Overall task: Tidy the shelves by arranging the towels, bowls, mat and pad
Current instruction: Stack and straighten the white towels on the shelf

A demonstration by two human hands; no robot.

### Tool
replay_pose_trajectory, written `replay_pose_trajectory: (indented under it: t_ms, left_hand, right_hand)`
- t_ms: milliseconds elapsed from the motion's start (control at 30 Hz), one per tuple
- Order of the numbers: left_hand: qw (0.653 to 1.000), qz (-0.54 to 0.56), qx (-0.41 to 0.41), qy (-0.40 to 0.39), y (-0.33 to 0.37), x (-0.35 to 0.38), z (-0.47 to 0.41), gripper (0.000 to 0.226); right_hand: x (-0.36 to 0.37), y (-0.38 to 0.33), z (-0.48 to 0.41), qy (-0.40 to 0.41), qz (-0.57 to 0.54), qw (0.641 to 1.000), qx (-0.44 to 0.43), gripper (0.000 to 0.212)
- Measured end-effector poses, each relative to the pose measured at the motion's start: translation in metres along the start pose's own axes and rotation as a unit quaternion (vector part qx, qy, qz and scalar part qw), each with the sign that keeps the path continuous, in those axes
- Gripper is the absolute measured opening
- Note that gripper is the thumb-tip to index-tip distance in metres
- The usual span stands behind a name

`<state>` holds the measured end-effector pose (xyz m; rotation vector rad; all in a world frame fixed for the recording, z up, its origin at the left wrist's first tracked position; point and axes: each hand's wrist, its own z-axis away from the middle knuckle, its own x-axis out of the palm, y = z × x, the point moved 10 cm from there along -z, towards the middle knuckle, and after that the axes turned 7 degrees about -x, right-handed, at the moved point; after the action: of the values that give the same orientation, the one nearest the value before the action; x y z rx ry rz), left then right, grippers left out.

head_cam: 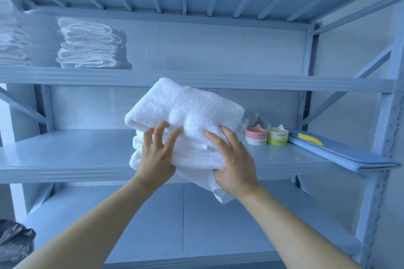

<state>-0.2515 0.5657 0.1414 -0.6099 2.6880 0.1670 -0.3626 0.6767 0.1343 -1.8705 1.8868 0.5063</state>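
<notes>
both hands hold one folded towel (185, 107) in front of the shelving, arms reaching up and forward from the bottom of the view with bare forearms. the left hand (156, 155) sits at the towel's near left side, wrist bent back, its fingers (160, 132) spread and bent so the tips dig into the front fold. the right hand (234, 164) grasps the near right side, thumb lying up along the top layer and the other fingers curled into the lower layers. a loose corner of the towel hangs down between the two wrists. the towel is thick, white, tilted up toward its far end, and lies level with the front lip of the middle shelf (65, 159); whether it rests on that shelf cannot be told.

just right of the right hand, further back on the same shelf, a pink bowl (256, 135) and a green bowl (277, 136) stand side by side, touching or nearly so. beyond them to the right lies a flat blue mat (349, 155) with a yellow mark, its corner jutting over the shelf edge. above and left of the left hand, on the upper shelf (196, 82), stands a towel stack (87, 43), with a second towel stack (11, 35) further left. below the left arm sits a dark grey bundle (15, 240).
</notes>
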Motion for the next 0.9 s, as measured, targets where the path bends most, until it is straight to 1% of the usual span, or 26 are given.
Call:
replay_pose_trajectory:
  t_ms: [267,433,600,900]
  left_hand:
    - [0.997,-0.018,0.031,0.070,0.033,-0.075,-0.066,0.093]
    - [0.990,-0.025,0.059,0.126,0.047,-0.110,-0.110,0.091]
    - [0.984,-0.017,0.078,0.162,0.048,-0.120,-0.141,0.092]
    - [0.965,-0.006,0.116,0.233,0.031,-0.112,-0.206,0.087]
  right_hand:
    - [-0.087,-0.027,-0.049,0.078,0.011,0.995,-0.058,0.086]
    - [-0.128,-0.037,-0.082,0.122,0.042,0.988,-0.085,0.087]
    - [-0.146,-0.037,-0.108,0.157,0.066,0.980,-0.099,0.087]
    - [-0.152,-0.022,-0.165,0.208,0.112,0.966,-0.110,0.085]
